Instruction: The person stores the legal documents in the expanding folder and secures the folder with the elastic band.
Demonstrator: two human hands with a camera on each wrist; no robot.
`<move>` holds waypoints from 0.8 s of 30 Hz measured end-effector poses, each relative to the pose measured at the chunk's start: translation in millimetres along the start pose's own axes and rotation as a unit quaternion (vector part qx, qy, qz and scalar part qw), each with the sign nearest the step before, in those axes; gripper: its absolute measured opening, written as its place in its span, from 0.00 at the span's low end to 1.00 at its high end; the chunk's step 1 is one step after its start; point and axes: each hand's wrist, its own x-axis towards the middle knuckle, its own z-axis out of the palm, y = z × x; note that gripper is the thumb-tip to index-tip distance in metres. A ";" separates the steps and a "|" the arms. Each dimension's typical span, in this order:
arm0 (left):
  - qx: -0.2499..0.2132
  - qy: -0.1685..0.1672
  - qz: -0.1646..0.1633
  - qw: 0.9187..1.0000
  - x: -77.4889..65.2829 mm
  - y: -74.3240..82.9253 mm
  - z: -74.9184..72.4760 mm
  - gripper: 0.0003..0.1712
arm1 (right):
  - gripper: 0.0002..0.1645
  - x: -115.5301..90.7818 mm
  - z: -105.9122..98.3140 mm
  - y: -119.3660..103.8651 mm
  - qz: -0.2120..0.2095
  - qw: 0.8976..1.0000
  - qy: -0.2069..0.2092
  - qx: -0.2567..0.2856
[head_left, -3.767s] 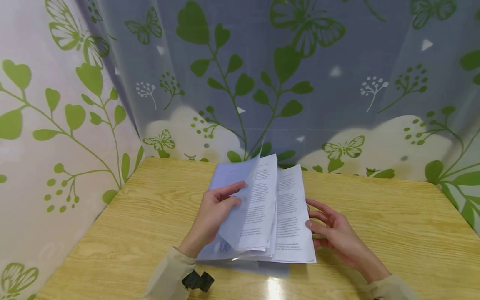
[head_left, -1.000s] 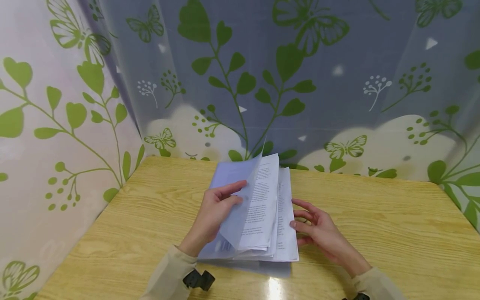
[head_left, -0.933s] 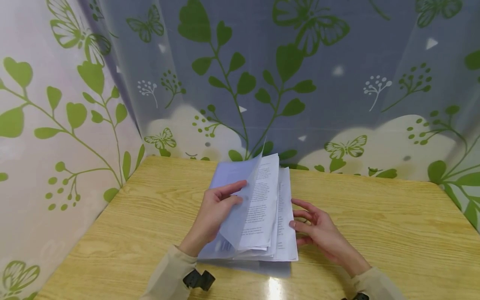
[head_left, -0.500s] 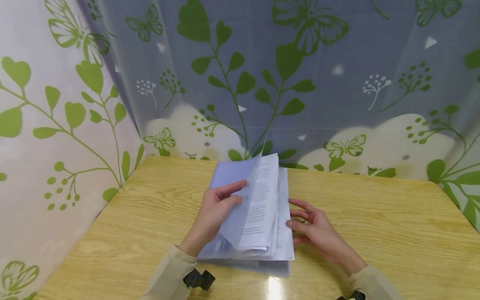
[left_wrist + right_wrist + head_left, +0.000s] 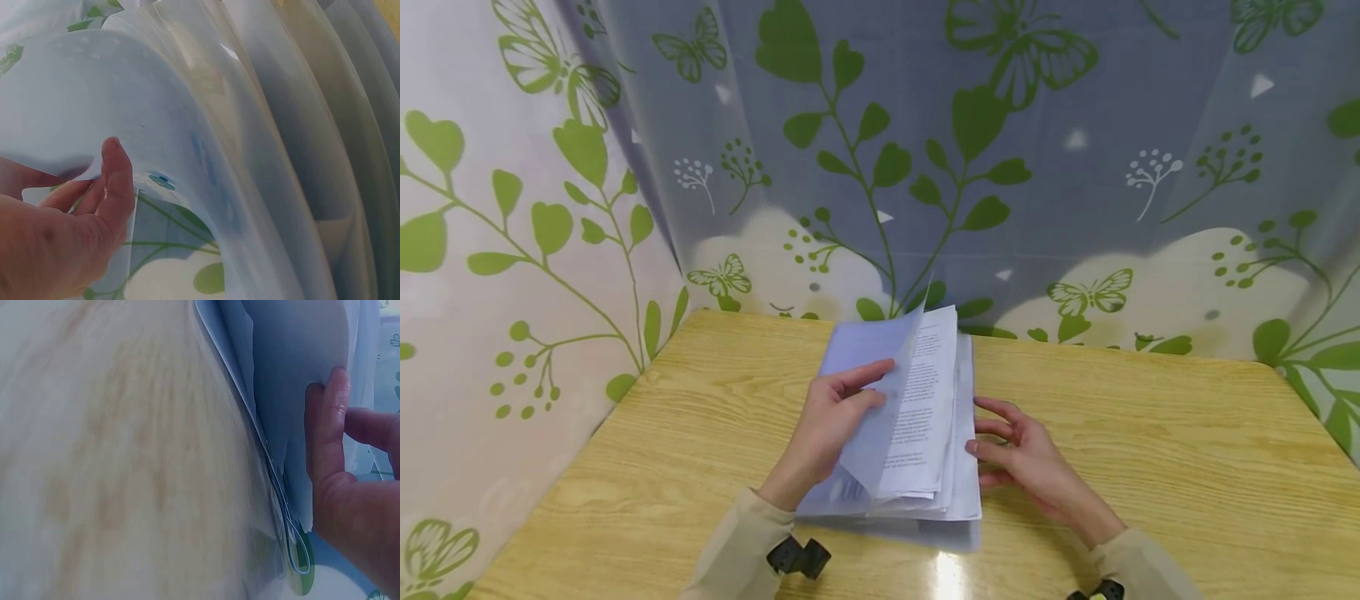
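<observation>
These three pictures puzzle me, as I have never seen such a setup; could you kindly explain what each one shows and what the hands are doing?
No machine here: a person wears three cameras. The head view looks down at a wooden table before a leaf-patterned curtain. On it lies a translucent folder with printed sheets in it. The left hand holds the folder's cover lifted; its wrist camera shows the thumb against that plastic. The right hand presses straight fingers against the sheets' right edge; its wrist camera shows fingertips on the paper.

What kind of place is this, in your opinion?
Probably a small desk corner screened for recording: a wooden table closed in by leaf-and-butterfly printed curtains, with only a folder of printed pages on it.
</observation>
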 end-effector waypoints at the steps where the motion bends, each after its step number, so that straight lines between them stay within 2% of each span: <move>1: 0.000 0.000 0.000 1.000 0.1 -0.1 0.0 0.23 | 0.46 0.3 0.3 0.0 0.000 1.000 0.000 -0.001; 24: -0.002 0.001 0.001 1.000 0.7 -1.4 0.2 0.23 | 0.48 6.6 10.8 -0.1 0.014 1.000 0.015 0.008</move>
